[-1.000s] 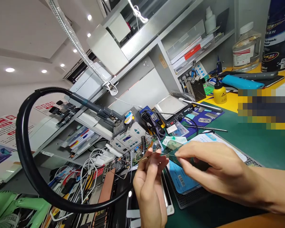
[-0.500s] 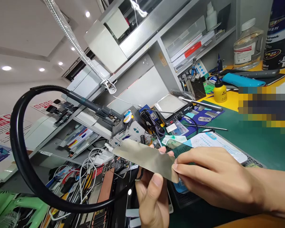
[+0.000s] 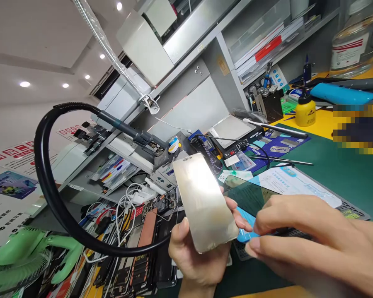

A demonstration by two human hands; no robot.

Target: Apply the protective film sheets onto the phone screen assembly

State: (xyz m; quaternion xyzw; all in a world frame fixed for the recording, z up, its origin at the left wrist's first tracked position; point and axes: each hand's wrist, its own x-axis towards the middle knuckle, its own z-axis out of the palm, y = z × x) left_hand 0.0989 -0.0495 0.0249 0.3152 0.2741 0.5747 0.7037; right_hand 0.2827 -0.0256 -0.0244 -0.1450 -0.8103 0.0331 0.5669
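Note:
My left hand [image 3: 202, 256] grips a thin, shiny, silvery phone-sized panel [image 3: 207, 203], with the thumb along one edge and fingertips showing past the other. The panel stands tilted, its bright face toward me and small cutouts near its top edge. To the right of the panel's lower corner is my right hand [image 3: 311, 244], its thumb and index fingertips slightly apart with nothing seen between them. Behind that hand, a dark see-through glass sheet [image 3: 247, 192] lies over a blue packet [image 3: 248, 219], partly hidden by the fingers.
A black hose [image 3: 40, 165] loops across the left from a hot-air station [image 3: 163, 178]. Behind the hands are a heating plate [image 3: 234, 130], tweezers [image 3: 286, 159] and a yellow bottle [image 3: 305, 109]. Phone parts and white cables [image 3: 121, 223] crowd the left; a green fan [image 3: 21, 260] stands beyond.
The panel was seen edge-on, then tipped up in both hands; now it faces me in my left hand alone. My right hand has let go and moved right. The view has shifted slightly.

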